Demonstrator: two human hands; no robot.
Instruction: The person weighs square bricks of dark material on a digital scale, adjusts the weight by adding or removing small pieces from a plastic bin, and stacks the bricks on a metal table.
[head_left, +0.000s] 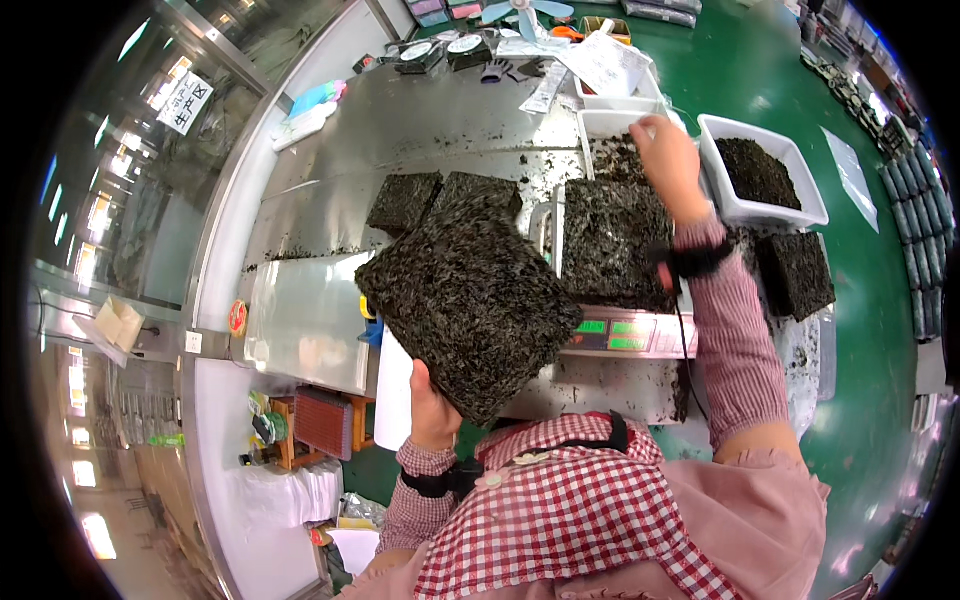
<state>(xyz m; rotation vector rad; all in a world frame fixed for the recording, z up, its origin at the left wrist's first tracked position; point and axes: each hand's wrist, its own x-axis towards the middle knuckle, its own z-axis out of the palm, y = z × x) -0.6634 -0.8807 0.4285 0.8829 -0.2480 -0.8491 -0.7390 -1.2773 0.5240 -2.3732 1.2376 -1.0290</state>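
Observation:
My left hand (pixel 432 405) grips the near edge of a large square slab of dark dried seaweed (pixel 470 305) and holds it tilted up over the metal table (pixel 310 330). My right hand (pixel 668 160) reaches forward into a white tray of loose seaweed flakes (pixel 612 150), fingers closed on some flakes. Below that hand a second seaweed slab (pixel 610 240) lies on a weighing scale (pixel 625 335) with a green display.
Two more slabs (pixel 405 200) lie on the table behind the held one. A white bin of flakes (pixel 758 172) and another slab (pixel 797 272) stand at the right. Papers, round dials and a small fan sit at the far end. Green floor runs along the right.

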